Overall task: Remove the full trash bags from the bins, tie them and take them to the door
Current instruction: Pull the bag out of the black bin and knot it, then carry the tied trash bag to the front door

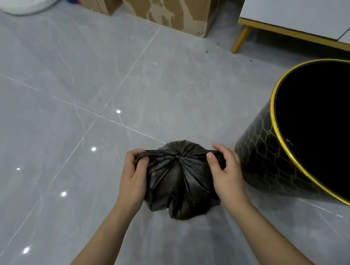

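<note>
While both hands pulled outward on the twisted ends of the black trash bag [180,180], the knot between the two sets of fingers looked only half drawn. The left hand [132,174] had its fingers curled round one plastic tail, thumb pressed over it. The right hand [226,170] pinched the other tail between thumb and curled fingers. The bag itself sat on the grey tiled floor [68,97], directly below and between the fingertips, already out of the bin [257,158], which stood just beyond the right hand's knuckles, its dark inside showing no liner.

Several things could have gone wrong from there. Thin film stretched this tight between the fingers might have torn at the gathered neck, and a sharp tug would have been the likely cause. If either tail had slid out from under a thumb, the crossing would have loosened and the mouth reopened. A single overhand pass, left without a second one, would probably have worked free once the bag was lifted and carried to the door. How heavy the contents were could not be told, so a weak knot bearing the load seemed the main risk. The right hand's outward pull could also have knocked its knuckles against the bin.
</note>
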{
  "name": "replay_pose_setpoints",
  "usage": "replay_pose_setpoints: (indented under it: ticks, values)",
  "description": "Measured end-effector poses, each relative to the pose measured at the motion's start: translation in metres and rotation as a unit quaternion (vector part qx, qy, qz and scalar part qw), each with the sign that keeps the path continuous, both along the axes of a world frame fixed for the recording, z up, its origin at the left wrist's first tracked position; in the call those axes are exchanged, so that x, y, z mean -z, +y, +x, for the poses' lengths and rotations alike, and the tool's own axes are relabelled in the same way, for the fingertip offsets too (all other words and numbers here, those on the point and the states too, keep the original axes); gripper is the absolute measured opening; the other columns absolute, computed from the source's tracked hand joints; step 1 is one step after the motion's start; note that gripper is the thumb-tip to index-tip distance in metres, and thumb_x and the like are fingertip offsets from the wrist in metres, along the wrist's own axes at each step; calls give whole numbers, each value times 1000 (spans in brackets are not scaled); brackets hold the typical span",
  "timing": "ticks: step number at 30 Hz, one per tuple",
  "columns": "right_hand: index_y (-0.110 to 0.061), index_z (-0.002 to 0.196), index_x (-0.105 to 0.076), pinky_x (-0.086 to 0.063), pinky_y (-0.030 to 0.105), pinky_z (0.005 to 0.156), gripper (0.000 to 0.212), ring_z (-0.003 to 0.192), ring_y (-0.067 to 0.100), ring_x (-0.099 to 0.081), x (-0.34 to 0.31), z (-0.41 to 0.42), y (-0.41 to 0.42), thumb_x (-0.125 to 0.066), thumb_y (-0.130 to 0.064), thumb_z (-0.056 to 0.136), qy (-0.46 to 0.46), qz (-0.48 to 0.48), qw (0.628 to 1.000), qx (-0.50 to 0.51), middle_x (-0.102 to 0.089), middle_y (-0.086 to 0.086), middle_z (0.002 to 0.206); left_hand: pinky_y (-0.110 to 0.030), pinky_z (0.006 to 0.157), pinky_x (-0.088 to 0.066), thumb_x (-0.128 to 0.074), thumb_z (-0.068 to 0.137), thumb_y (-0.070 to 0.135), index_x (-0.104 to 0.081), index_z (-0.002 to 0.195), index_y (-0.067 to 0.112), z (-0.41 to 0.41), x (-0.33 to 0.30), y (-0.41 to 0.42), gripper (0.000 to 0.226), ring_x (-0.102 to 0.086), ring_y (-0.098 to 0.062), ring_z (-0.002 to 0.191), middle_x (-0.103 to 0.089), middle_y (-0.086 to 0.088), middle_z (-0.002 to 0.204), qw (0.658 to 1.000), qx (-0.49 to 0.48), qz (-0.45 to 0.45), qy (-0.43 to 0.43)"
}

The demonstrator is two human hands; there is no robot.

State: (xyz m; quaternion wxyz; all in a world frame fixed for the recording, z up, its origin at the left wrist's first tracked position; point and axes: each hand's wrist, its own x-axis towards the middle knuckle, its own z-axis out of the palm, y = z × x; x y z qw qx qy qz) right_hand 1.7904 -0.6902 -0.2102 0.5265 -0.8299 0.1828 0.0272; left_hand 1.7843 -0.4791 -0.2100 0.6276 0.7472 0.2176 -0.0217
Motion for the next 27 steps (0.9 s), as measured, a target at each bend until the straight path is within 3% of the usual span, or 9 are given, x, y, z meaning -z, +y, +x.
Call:
replay_pose_setpoints:
  ticks: [4,11,16,20,24,27]
  values:
    - [-32,132,-51,-39,31,106,43,124,7,-47,11,-4,10,-53,-48,92,76,113,989,50,-52,-11,134,-20,88,-43,-45,94,32,-60,114,28,-4,9,-5,25,-58,-1,105,-64,18,108,1000,-19,-13,-15]
    - [-29,116,-62,-49,35,97,37,106,6,-61,16,8,19,-50,-53,91,79,155,980,95,-67,-13,110,-35,91,-50,-44,96,34,-68,98,34,12,14,-22,24,-64,-9,99,-71,11,101,998,-58,-17,-3]
    - [-28,124,-59,-43,12,90,36,112,2,-57,-5,16,24,-43,-46,97,43,107,989,92,-65,-17,116,-29,85,-49,-40,96,39,-66,98,41,22,-5,-32,26,-63,0,95,-69,18,99,997,-71,30,-12]
    - [-29,139,-47,-35,16,101,44,125,0,-47,-63,14,27,-38,-43,99,18,44,998,43,-54,-15,137,-14,80,-38,-33,96,42,-53,115,45,38,-66,-21,28,-54,15,96,-60,38,100,987,-8,160,-4]
    - [-23,145,-39,-29,23,106,49,133,10,-40,-161,11,25,-33,-42,101,69,-41,997,-19,-46,-7,146,-23,75,-40,-31,96,43,-52,119,38,42,-169,-10,31,-56,-4,93,-62,25,98,958,95,267,39]
    - [-17,134,-50,-42,32,96,46,122,20,-52,-257,7,13,-31,-42,101,100,-111,987,-57,-58,1,133,-30,81,-41,-31,98,39,-49,129,34,41,-264,-14,37,-52,-7,96,-57,20,105,941,113,315,44]
